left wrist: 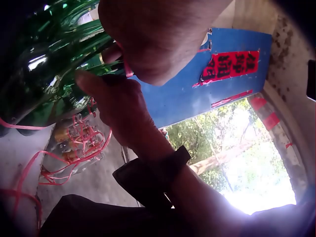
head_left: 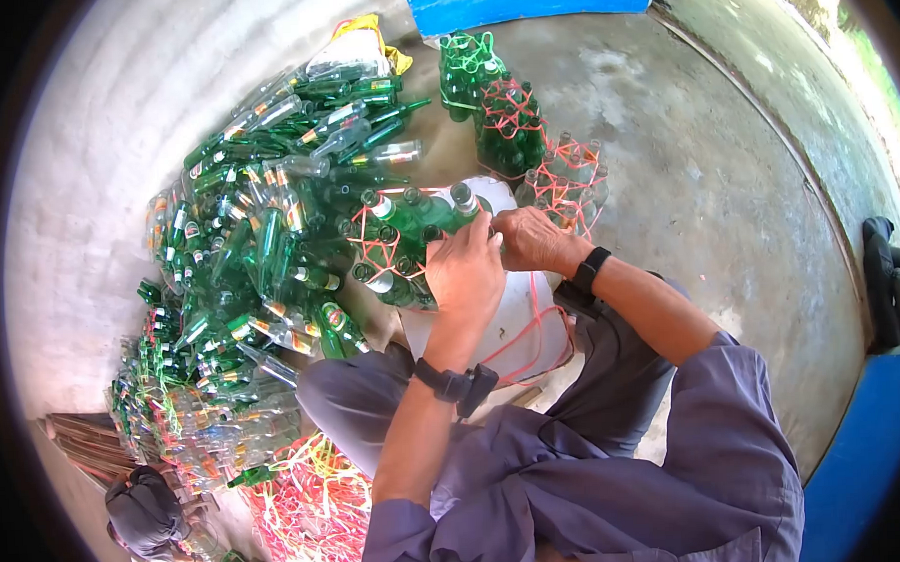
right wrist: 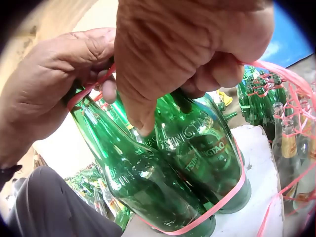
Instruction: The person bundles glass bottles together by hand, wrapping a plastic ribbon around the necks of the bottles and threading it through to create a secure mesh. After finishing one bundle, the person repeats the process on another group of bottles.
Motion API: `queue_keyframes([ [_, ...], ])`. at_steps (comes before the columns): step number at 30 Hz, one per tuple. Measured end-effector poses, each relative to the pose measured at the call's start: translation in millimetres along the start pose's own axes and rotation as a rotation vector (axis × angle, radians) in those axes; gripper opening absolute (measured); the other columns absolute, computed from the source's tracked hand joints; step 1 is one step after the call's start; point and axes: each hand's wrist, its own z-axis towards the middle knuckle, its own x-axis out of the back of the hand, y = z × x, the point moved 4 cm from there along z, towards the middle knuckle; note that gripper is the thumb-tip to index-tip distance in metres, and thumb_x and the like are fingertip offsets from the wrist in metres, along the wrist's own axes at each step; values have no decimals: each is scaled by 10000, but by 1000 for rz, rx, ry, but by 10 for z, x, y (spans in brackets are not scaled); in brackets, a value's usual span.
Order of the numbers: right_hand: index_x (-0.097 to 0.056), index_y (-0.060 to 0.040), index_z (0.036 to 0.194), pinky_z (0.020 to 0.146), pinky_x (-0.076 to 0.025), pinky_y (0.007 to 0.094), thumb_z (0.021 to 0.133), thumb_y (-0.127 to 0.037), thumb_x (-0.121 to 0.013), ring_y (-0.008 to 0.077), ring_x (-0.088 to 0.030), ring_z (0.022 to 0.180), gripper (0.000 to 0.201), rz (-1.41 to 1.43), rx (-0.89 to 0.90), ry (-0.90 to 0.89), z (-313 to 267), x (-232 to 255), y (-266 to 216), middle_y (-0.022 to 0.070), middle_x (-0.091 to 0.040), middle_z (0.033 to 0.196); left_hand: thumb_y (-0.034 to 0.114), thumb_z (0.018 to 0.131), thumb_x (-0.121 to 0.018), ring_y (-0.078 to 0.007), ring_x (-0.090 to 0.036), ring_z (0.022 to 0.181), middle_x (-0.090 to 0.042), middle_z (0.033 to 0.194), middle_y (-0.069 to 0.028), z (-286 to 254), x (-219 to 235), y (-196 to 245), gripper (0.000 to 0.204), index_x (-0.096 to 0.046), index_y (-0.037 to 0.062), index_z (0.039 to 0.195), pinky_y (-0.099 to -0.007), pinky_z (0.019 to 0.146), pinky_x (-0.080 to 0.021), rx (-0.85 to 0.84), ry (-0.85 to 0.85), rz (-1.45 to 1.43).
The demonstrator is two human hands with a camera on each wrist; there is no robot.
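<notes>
Pink strap (right wrist: pixel 212 211) round green bottles (right wrist: pixel 197 148), in 2 hands (head_left: pixel 466 269) (head_left: pixel 538 240)

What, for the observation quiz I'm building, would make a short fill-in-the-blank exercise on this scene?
1. The flat plastic strip pulled by the bare left hand and bare right hand is coloured ____.
2. Raised letters on the shiny green glass bottles at the hands spell ____.
3. Those bottles rest on a flat slab whose top is ____.
4. In the head view, a large heap of mostly green bottles lies to the ____ of both hands.

Missing words: pink; TSINGTAO; white; left.
</notes>
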Motion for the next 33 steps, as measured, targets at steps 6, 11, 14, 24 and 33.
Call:
queue_keyframes([
  [6,-660,-35,729,599,-497,494,707,-238,-724,421,-632,655,214,-36,-18,14,22,-83,60,194,-634,650,188,865,-704,-265,-698,776,-748,963,-73,0,-10,-18,306,-669,103,1156,-390,746,-476,17,3,15],
  [11,-661,-44,708,572,-499,488,725,-272,-719,415,-627,617,236,-77,-11,30,-70,-167,-99,194,-622,624,183,853,-707,-263,-693,773,-747,957,-77,-93,132,-64,285,-672,88,1120,-387,744,-476,-57,-57,-71],
  [14,-648,-39,699,545,-512,480,743,-322,-739,401,-641,598,300,-21,-72,65,-220,-213,-390,191,-624,616,175,848,-707,-253,-693,794,-744,950,-79,-211,351,-127,284,-676,90,1117,-388,743,-474,-170,-95,-170],
  [24,-579,35,965,540,-510,489,833,-332,-755,416,-646,626,428,207,-146,31,-592,-672,-1200,215,-632,676,233,817,-739,-248,-685,840,-740,994,-65,-689,913,-430,428,-635,72,1199,-395,843,-435,-260,-449,-197],
  [33,-551,41,1076,573,-513,497,839,-260,-740,420,-651,656,427,288,-203,79,-681,-766,-1252,227,-647,719,236,813,-749,-250,-676,793,-739,952,-63,-707,957,-433,384,-652,61,1141,-416,877,-438,-253,-408,-221],
])
